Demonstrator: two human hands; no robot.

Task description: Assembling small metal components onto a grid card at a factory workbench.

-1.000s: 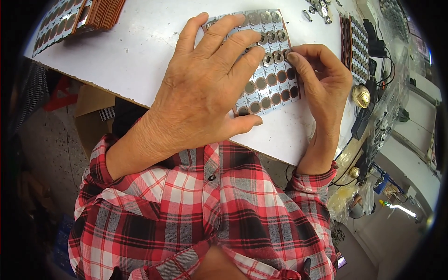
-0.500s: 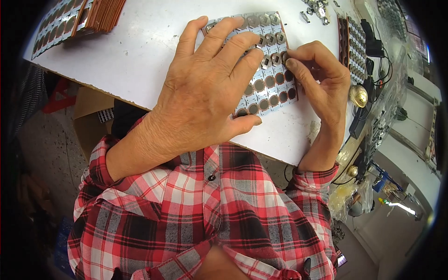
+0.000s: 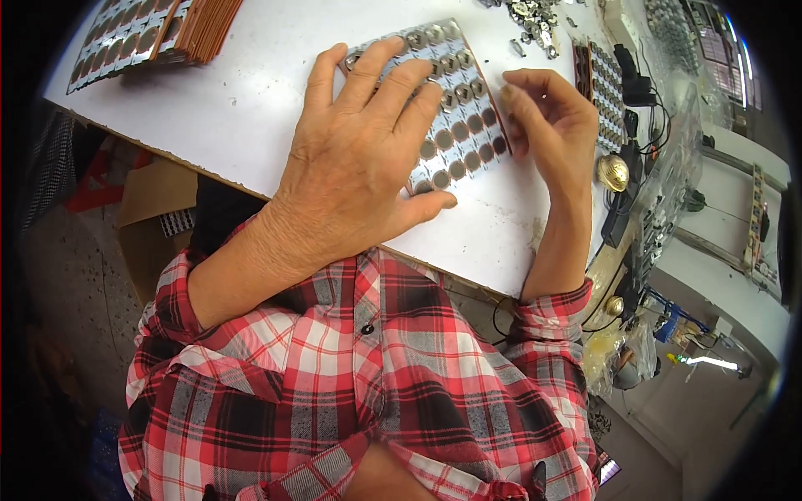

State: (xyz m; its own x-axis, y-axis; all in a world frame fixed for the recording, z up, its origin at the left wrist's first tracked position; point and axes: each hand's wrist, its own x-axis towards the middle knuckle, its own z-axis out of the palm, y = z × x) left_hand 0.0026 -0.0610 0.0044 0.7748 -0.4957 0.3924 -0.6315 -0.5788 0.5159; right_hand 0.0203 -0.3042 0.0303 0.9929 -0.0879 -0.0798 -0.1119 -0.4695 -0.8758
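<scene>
A panel of light-blue circuit boards [image 3: 464, 144] lies tilted on the white table. Its rows carry dark round pads; the far rows hold small silvery metal clips [image 3: 448, 98], while dark pads show bare in the two near rows. My left hand [image 3: 355, 154] lies spread over the panel's left part, thumb near the close corner, hiding many pads. Just off the panel's right edge is my right hand [image 3: 551, 125], its fingers curled and the thumb and index tips close together. Anything between or under those fingers is hidden.
Loose metal clips [image 3: 535, 21] lie heaped beyond the panel. A stack of brown-edged board panels [image 3: 205, 33] stands at the far left. Another filled panel [image 3: 603, 92] lies at right, near a brass-coloured dome [image 3: 612, 173] and a black power strip [image 3: 618, 213].
My right hand has come away from a clip at the end of the third row and now sits off the panel's edge. The left hand stays on the panel; the whole view has shifted slightly.
</scene>
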